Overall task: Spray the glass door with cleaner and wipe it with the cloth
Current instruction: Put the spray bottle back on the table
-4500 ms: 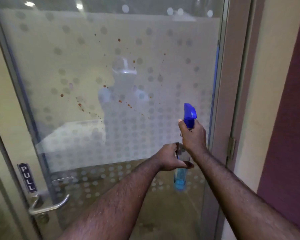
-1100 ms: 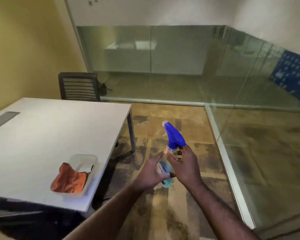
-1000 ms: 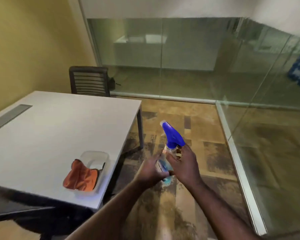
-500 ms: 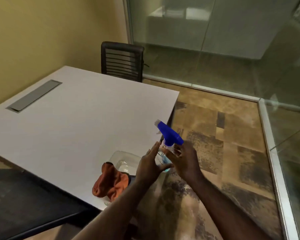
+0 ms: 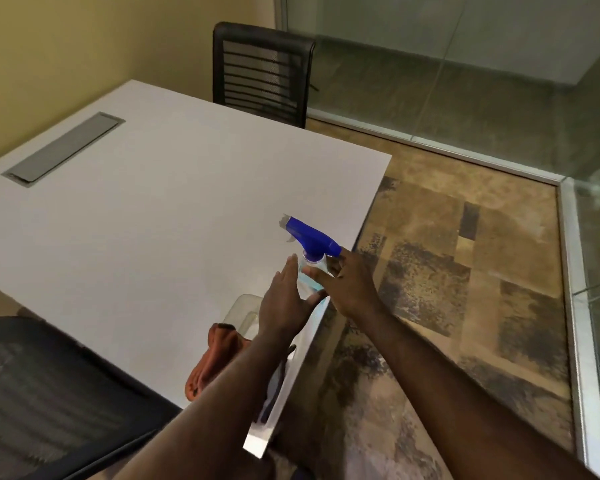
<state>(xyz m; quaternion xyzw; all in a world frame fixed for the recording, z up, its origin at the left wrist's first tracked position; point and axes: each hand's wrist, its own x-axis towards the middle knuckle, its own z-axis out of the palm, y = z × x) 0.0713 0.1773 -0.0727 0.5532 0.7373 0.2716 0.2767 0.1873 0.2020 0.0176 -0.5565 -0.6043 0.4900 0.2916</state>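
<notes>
Right hand (image 5: 352, 289) grip holds spray bottle (image 5: 310, 261), left hand (image 5: 284, 303) wide; set it upright on desk (image 5: 153, 220), clear of orange cloth (image 5: 212, 362) at 7 o'clock.

A white table (image 5: 146, 216) fills the left and centre, with a grey cable hatch (image 5: 63, 148) set flush in its top toward ten o'clock. A clear plastic tray (image 5: 245, 308) sits near the table's edge at about six o'clock, a black mesh-backed chair (image 5: 262, 69) stands beyond the far side at twelve o'clock, and another dark chair back (image 5: 45, 400) shows at eight o'clock. Mottled brown carpet (image 5: 447, 271) spreads toward three o'clock up to a glass partition (image 5: 465, 64) on a metal floor rail.
</notes>
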